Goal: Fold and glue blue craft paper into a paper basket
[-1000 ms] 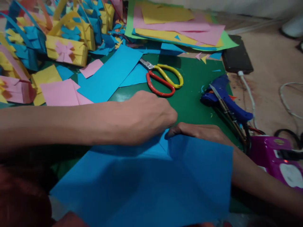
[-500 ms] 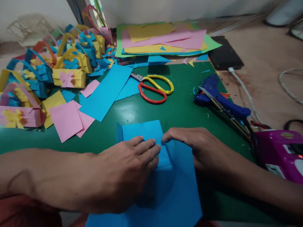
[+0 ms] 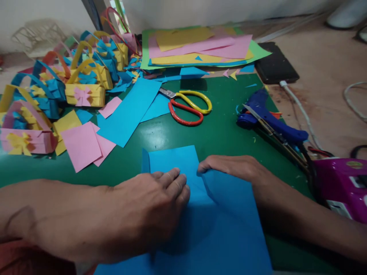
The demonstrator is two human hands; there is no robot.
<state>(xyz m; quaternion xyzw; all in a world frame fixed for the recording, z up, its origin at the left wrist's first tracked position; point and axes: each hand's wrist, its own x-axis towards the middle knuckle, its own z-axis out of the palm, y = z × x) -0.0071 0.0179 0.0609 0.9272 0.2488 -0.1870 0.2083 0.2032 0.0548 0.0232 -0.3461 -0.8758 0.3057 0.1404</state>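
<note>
A large sheet of blue paper (image 3: 223, 229) lies in front of me, creased, with a side flap raised at its right and a narrow flap (image 3: 146, 161) standing at its far left. My left hand (image 3: 160, 206) presses on its middle, fingers curled and held together; the thumb is hidden. At the right, my right hand (image 3: 229, 168) pinches the raised flap between thumb and fingers, most of which are behind the paper. Beyond the sheet lie scissors (image 3: 189, 108) with one yellow and one red handle.
Several small paper baskets (image 3: 85, 95) stand at the left. Pink squares (image 3: 82, 147) and blue strips (image 3: 129, 114) lie near them. Coloured sheets (image 3: 197, 47) are stacked at the back. On the right are a blue glue gun (image 3: 275, 122), a black phone (image 3: 276, 63) and a purple device (image 3: 341, 183).
My left hand has slid slightly left and nearer to me, its fingers more curled. The right part of the blue paper has spread farther right, still pinched by my right hand.
</note>
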